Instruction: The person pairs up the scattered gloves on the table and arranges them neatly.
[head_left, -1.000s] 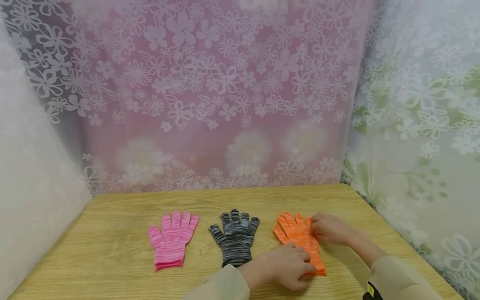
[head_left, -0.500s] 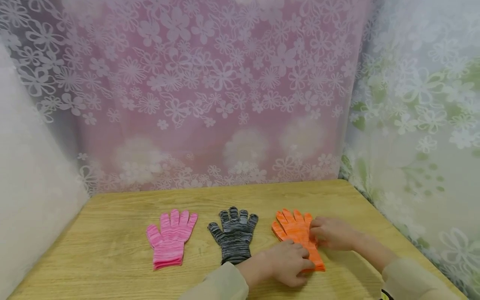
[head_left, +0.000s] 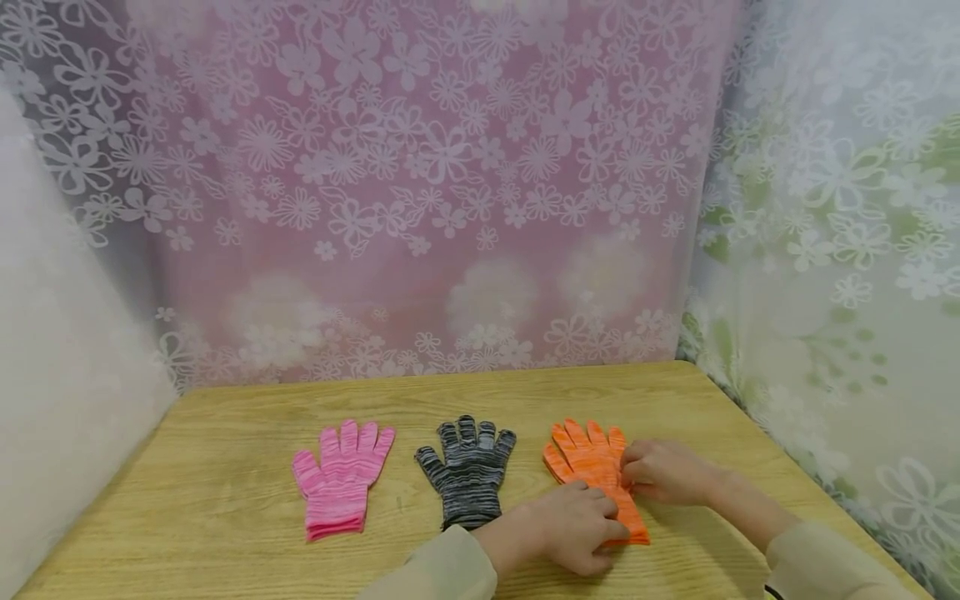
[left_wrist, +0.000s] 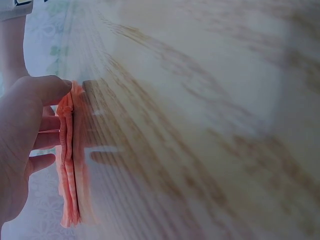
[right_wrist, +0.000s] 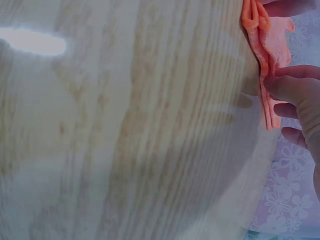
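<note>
On the right of the table lie orange knitted gloves (head_left: 592, 457), stacked flat with fingers pointing away; their layered edges show in both wrist views. My left hand (head_left: 581, 527) lies over the cuff end, thumb at its edge and bent fingers on top, as the left wrist view of the hand (left_wrist: 30, 125) shows. At the right side of the stack my right hand (head_left: 667, 472) pinches the edge between thumb and fingers (right_wrist: 285, 85). A grey-black glove (head_left: 472, 475) lies in the middle, partly behind the left wrist. A pink glove (head_left: 345, 475) lies at the left.
The wooden table (head_left: 225, 500) carries the gloves in a row. A pink floral curtain (head_left: 435, 208) hangs along its far edge. Pale sheeting (head_left: 67, 350) stands at the left, and a white-green floral curtain (head_left: 832, 292) at the right.
My right hand has shifted slightly toward me along the edge of the orange gloves. The left hand stays at the cuff. The head view has tilted a little.
</note>
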